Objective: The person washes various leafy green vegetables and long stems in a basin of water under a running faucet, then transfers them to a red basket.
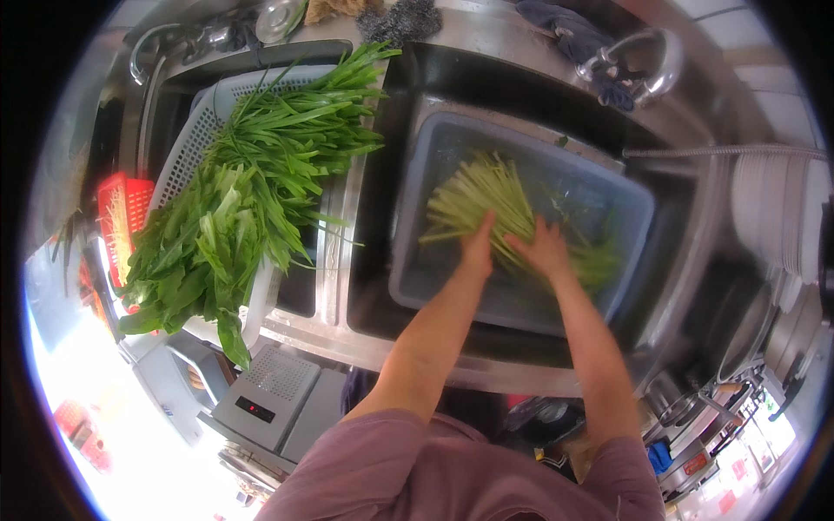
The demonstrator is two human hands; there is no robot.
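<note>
A bunch of pale green leafy-vegetable stems (485,192) lies in water in a grey-blue plastic tub (407,267), its cut ends pointing up and left. My left hand (479,244) holds the bunch along its left side. On the other side, my right hand (546,247) grips it with thumb and fingers spread around the stems. Darker leaves (596,264) trail to the right under the water, blurred. Parts of the fingers are hidden among the stems.
The tub sits in a steel sink basin (374,260). Leafy greens (228,228) overhang a white perforated basket (189,146) to the left, near a red basket (140,195). Faucets (658,71) (140,62) stand behind. A metal hose (717,151) and stacked white plates (769,208) are at right.
</note>
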